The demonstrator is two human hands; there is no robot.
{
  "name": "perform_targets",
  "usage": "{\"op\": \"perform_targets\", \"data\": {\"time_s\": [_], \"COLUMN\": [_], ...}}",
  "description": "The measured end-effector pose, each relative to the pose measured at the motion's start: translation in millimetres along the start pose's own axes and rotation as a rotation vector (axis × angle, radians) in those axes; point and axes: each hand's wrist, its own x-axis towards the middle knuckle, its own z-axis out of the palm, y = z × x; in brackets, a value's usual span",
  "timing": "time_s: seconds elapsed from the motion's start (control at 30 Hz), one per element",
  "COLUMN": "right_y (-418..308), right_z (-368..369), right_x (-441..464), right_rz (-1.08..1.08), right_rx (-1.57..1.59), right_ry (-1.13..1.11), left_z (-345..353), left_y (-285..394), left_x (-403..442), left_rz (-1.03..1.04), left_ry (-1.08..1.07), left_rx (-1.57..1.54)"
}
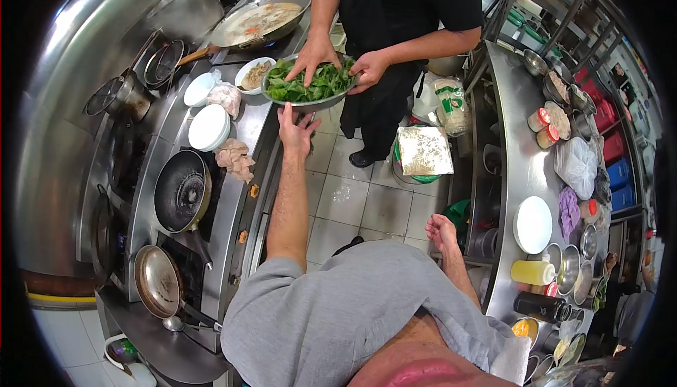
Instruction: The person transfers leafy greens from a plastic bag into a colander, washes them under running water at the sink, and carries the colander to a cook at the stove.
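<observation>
My left hand (296, 133) reaches forward with its fingers spread, at the near underside of a metal bowl (321, 103). Its fingertips overlap the bowl's edge; whether they bear any of its weight I cannot tell. Green leaves (314, 83) fill the bowl. A co-worker in black holds its rim with one hand (372, 69) and presses the other hand (315, 55) onto the leaves. Down at my side, my right hand (442, 233) hangs near the right counter, its fingers loosely bent and apart, with nothing visible in it.
Along the left stove stand a large wok (261, 23) of pale liquid, white bowls (209, 128), a black pan (182, 191) and a steel pan (158, 281). On the right counter (518, 154) are a white plate (532, 225) and a yellow bottle (532, 273). A square tin (424, 150) tops a bucket.
</observation>
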Motion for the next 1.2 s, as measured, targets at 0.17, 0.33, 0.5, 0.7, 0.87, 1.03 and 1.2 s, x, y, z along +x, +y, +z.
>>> {"op": "perform_targets", "data": {"time_s": [0.17,0.33,0.5,0.7,0.87,1.03,1.2], "right_y": [-1,9,27,54,64,67,71], "right_z": [3,-6,-24,-62,-74,-70,-72], "right_x": [4,7,14,21,23,26,27], "right_rz": [0.015,0.034,0.06,0.124,0.154,0.131,0.114], "right_rx": [-0.004,-0.013,-0.048,-0.072,-0.112,-0.143,-0.178], "right_ry": [0.005,0.006,0.061,0.161,0.188,0.167,0.172], "left_z": [-45,-176,-304,-293,-270,-209,-204], "left_y": [-62,-166,-199,-170,-191,-194,-199], "left_x": [-35,-102,-188,-206,-165,-143,-147], "left_rz": [-0.221,-0.694,-1.024,-1.031,-0.875,-0.728,-0.7], "left_ry": [0.036,0.047,-0.197,-0.071,-0.08,-0.137,-0.254], "left_rx": [0.046,0.596,1.481,1.351,1.302,1.191,1.278]}}
